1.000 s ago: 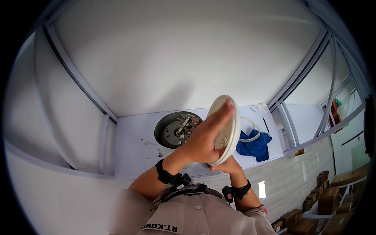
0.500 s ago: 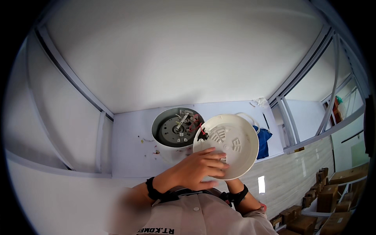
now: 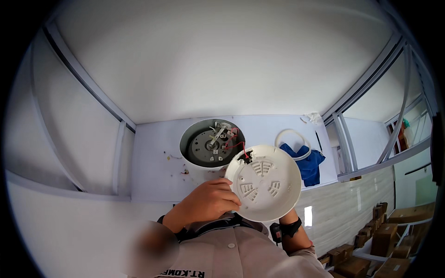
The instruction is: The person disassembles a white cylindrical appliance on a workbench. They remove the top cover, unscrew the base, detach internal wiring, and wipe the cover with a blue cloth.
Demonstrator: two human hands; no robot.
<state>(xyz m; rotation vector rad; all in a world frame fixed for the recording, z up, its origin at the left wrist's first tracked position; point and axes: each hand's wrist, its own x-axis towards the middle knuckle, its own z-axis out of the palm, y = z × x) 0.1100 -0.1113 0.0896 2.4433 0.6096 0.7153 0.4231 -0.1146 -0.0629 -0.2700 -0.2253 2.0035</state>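
Note:
A shallow, round white plastic base cover (image 3: 271,204) with vent slots is tilted in front of me, its inside facing up. My left hand (image 3: 211,200) grips its left rim with bent fingers. From beneath, my right hand (image 3: 289,217) holds up the near right side; its fingers are hidden by the cover. Red wires (image 3: 238,146) run from a black part (image 3: 244,157) at the cover's far edge into an upturned round appliance housing (image 3: 187,146). Inside that grey metal housing are brackets, terminals and a round plate. The cover overlaps the housing's near right edge.
On the white table (image 3: 153,139), small loose bits (image 3: 185,172) lie near the housing. To the right are a blue cloth (image 3: 311,169), a white ring (image 3: 278,135), a thin black stick (image 3: 318,140) and crumpled white material (image 3: 314,118). Metal frame posts flank the table; cardboard boxes (image 3: 384,236) stand lower right.
My left hand has moved left, from lying spread over the cover's inside to gripping its left rim. The cover has turned and come slightly nearer, uncovering the blue cloth and white ring.

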